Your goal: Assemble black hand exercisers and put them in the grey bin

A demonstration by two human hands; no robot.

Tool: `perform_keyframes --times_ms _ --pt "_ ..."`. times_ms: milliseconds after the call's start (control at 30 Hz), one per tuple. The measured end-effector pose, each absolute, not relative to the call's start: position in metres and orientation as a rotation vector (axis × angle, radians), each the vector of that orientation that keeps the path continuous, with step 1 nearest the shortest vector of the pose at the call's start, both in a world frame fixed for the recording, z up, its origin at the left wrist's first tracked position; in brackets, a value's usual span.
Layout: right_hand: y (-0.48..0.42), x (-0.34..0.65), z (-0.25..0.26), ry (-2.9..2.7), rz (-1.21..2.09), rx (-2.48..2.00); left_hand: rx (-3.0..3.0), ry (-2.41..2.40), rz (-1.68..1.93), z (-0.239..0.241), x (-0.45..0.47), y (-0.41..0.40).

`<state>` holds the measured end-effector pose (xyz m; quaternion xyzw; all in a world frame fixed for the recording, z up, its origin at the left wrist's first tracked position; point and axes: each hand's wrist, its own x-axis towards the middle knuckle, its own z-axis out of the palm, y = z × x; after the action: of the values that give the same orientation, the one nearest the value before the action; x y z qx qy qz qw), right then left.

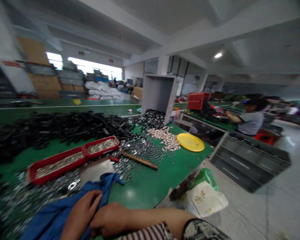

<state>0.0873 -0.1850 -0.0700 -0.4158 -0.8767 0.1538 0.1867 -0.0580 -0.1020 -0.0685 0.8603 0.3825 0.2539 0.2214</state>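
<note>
My left hand lies on a crumpled blue cloth at the near edge of the green table, its fingers stretched out over the fabric. Beside it, my right hand is bent downward with curled fingers; whatever they may hold is hidden. Just beyond the cloth are a flat pale plate and a shiny metal piece with a ring end. A hammer with a wooden handle lies farther out among loose metal rings. Two red trays hold small metal parts.
Black parts are heaped along the back. A grey bin lies tipped on its side, black pieces at its mouth. Pale small parts and a yellow lid are at right. Grey crates stand on the floor; a co-worker sits beyond.
</note>
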Motion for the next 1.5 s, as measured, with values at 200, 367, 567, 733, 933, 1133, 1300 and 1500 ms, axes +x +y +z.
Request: perform_keyframes --times_ms 200,367,567,733,933,1133,1300,1500 --pt "-0.207 0.098 -0.075 -2.221 0.503 -1.102 2.587 1.045 0.495 -0.048 -0.058 -0.11" --pt "-0.222 0.132 -0.057 -1.898 0.565 -1.188 2.677 0.991 0.438 -0.048 -0.078 -0.102" --pt "-0.202 0.221 -0.04 -1.59 0.361 -1.538 2.776 0.955 0.42 -0.045 -0.086 -0.1" --pt "-0.172 0.278 -0.036 -1.638 0.252 -1.661 2.827 0.942 0.382 -0.047 -0.087 -0.105" --pt "-0.111 0.321 -0.022 -1.675 0.119 -1.902 2.806 0.923 0.419 -0.05 -0.087 -0.104" --pt "-0.061 0.336 -0.023 -1.757 0.202 -2.046 2.782 0.82 0.363 -0.04 -0.094 -0.114" --pt "-0.031 0.353 -0.037 -1.959 0.156 -2.235 2.63 0.852 0.356 -0.03 -0.102 -0.114" --pt "-0.029 0.357 -0.037 -2.147 0.109 -2.174 2.308 1.194 0.615 0.0 -0.113 -0.088"
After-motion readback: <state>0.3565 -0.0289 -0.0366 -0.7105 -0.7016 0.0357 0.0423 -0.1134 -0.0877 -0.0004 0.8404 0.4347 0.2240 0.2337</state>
